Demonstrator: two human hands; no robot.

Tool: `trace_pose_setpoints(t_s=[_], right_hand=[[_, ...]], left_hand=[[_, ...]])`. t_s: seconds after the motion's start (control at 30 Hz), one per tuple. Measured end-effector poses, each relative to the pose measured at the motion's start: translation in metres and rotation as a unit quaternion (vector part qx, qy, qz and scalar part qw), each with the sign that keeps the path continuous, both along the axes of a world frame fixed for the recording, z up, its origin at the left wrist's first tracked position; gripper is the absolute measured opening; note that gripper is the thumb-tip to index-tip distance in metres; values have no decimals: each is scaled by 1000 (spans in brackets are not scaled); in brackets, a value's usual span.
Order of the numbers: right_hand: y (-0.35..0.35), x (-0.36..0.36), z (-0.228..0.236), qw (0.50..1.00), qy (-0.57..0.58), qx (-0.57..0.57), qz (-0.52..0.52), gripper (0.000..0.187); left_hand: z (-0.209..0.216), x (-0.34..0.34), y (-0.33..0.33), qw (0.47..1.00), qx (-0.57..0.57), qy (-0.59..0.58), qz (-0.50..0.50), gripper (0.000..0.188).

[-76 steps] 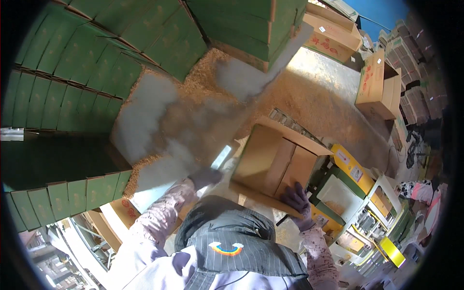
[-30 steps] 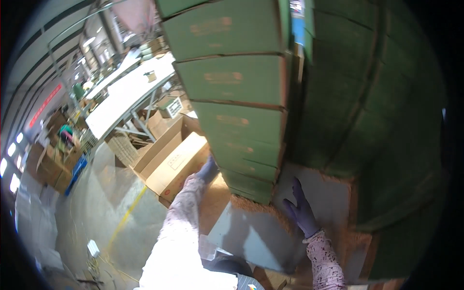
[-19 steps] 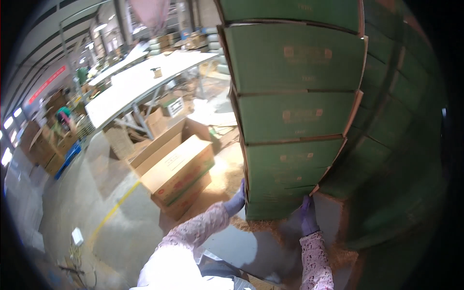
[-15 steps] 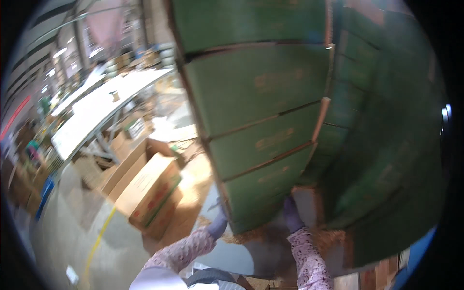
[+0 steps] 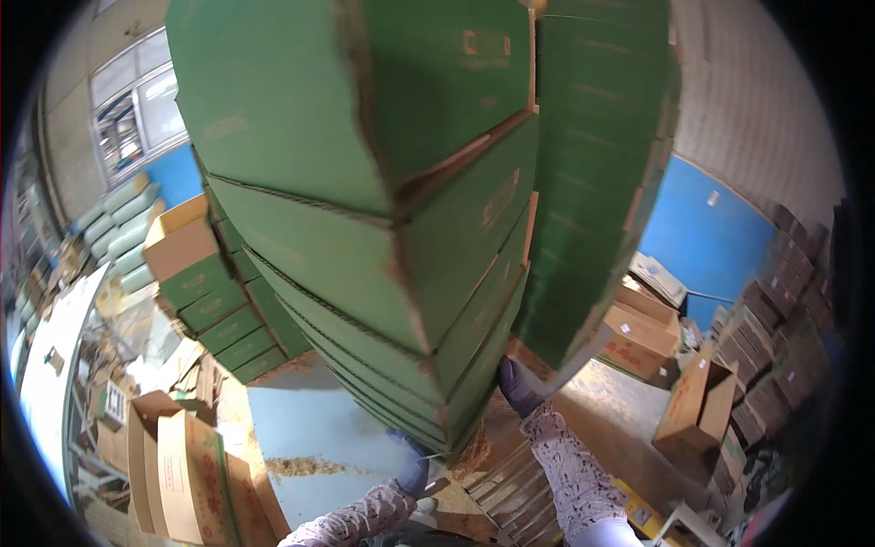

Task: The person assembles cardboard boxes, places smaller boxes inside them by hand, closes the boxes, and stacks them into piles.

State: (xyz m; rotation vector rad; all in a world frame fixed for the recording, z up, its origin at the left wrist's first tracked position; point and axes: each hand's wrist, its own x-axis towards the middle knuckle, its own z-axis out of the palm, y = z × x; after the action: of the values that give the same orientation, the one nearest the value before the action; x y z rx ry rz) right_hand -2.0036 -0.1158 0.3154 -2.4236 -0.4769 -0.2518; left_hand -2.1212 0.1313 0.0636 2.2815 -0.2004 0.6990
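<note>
A tall stack of green cardboard boxes (image 5: 392, 301) stands right in front of me, one corner facing me. My left hand (image 5: 412, 463), in a purple glove, is low beside the bottom corner of the stack. A thin light line shows between it and that corner; its fingers are blurred. My right hand (image 5: 521, 387), also gloved, is by the stack's right side near the bottom, its fingers curled. From it a pale flat strip (image 5: 583, 360) stretches up to the right; the strip's kind is unclear.
A second green stack (image 5: 592, 182) stands close behind on the right. Open brown cartons (image 5: 196, 483) are at the lower left, with more cartons (image 5: 697, 410) at right. A slatted wooden pallet (image 5: 519, 497) lies by my feet. A white table (image 5: 59, 337) is far left.
My view has swung right, so the stack now shows its corner and two sides. Both hands remain low at the stack's base. The pale strip by my right hand has become visible.
</note>
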Motion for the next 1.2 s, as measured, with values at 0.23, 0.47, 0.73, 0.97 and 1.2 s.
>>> trace_pose_setpoints(t_s=[0.23,0.47,0.73,0.97,1.2], right_hand=[[-99,-13,66,994,7,-36,101,51],[28,-124,471,922,-378,-3,84,38],[-11,-170,525,917,-293,-245,115,41],[-245,-373,289,939,-148,278,-137,38],[-169,-354,11,780,328,520,-117,50]], left_hand=[[202,-67,-59,524,-431,681,-274,62],[475,0,-110,660,-311,-5,-684,51],[576,9,-146,424,-711,76,-555,42],[490,22,-165,350,-647,211,-644,48],[51,70,-198,572,-342,583,-464,58]])
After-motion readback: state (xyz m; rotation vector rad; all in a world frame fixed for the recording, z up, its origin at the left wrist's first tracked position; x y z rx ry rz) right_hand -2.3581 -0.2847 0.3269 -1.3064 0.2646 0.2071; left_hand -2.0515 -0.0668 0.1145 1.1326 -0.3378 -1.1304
